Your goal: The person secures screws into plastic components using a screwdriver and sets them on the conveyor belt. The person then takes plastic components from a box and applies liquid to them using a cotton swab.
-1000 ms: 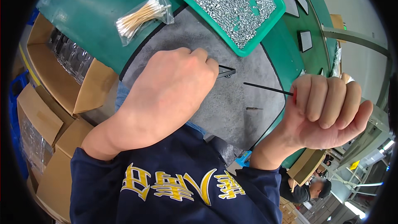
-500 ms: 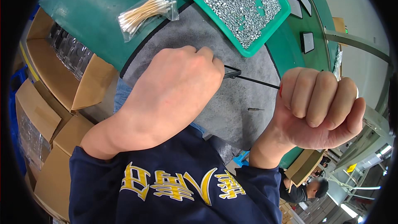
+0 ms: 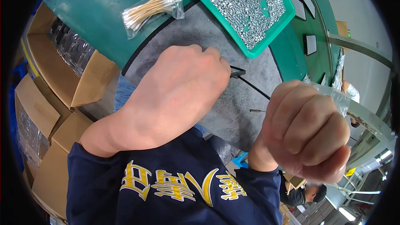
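My left hand [image 3: 175, 91] is closed over a small black part [image 3: 237, 72] that pokes out past its fingertips, above the grey mat [image 3: 246, 108]. My right hand [image 3: 306, 129] is a fist gripping a thin black rod [image 3: 254, 88] that runs from the fist toward the black part. Whether the rod touches the part is hard to tell. A small dark pin [image 3: 257, 111] lies loose on the mat between my hands. Clear film [image 3: 335, 98] shows along the upper edge of my right fist.
A green tray [image 3: 260, 50] full of small silvery parts sits at the far side of the mat. A clear bag of cotton swabs [image 3: 152, 8] lies on the green table [image 3: 91, 12]. Open cardboard boxes [image 3: 62, 75] stand at the left. Another person [image 3: 304, 193] is at the lower right.
My right fist has moved closer to the camera and toward my left hand, shortening the visible stretch of rod. My left hand has stayed over the black part.
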Motion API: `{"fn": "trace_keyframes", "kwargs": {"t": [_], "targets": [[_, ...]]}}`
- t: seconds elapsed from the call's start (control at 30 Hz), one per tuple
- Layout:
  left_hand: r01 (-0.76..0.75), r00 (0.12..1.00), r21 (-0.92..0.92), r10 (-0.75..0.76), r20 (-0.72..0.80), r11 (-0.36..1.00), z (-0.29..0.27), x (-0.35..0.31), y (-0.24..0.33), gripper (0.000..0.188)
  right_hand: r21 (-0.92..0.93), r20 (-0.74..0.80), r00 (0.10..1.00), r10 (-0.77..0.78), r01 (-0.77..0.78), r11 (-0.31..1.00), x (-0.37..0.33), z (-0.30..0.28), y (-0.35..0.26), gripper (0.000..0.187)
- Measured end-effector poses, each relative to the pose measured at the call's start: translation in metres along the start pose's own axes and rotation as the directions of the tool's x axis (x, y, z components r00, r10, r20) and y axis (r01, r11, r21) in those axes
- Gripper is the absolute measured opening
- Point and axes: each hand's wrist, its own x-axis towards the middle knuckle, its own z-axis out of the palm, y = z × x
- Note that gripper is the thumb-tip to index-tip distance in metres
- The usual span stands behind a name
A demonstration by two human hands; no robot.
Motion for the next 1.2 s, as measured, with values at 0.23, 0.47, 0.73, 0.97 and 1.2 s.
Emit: {"fn": "trace_keyframes", "kwargs": {"t": [0.23, 0.47, 0.73, 0.97, 1.2], "targets": [[0.022, 0.999, 0.044, -0.024, 0.028, 0.999, 0.003, 0.0, 0.003, 0.003, 0.182, -0.14, 0.99, 0.008, 0.018, 0.983, -0.006, -0.031, 0.005, 0.038], [0.009, 1.0, 0.013, -0.01, 0.027, 1.0, 0.002, 0.001, -0.002, 0.003, 0.203, -0.255, 0.966, -0.041, 0.095, 0.975, -0.027, -0.031, 0.006, 0.04], [0.013, 1.0, 0.012, -0.013, 0.018, 1.0, 0.0, 0.005, -0.001, 0.004, -0.036, -0.236, 0.944, -0.232, 0.23, 0.972, -0.047, 0.004, 0.008, 0.039], [0.019, 1.0, -0.014, -0.02, -0.011, 1.0, 0.004, 0.002, 0.0, 0.004, -0.075, -0.055, 0.976, -0.212, 0.208, 0.975, -0.025, 0.021, 0.001, 0.04], [0.002, 1.0, -0.059, -0.003, -0.01, 0.998, 0.004, -0.004, 0.001, 0.006, 0.115, -0.243, 0.97, 0.013, 0.016, 0.993, 0.007, 0.012, -0.001, 0.04]]}}
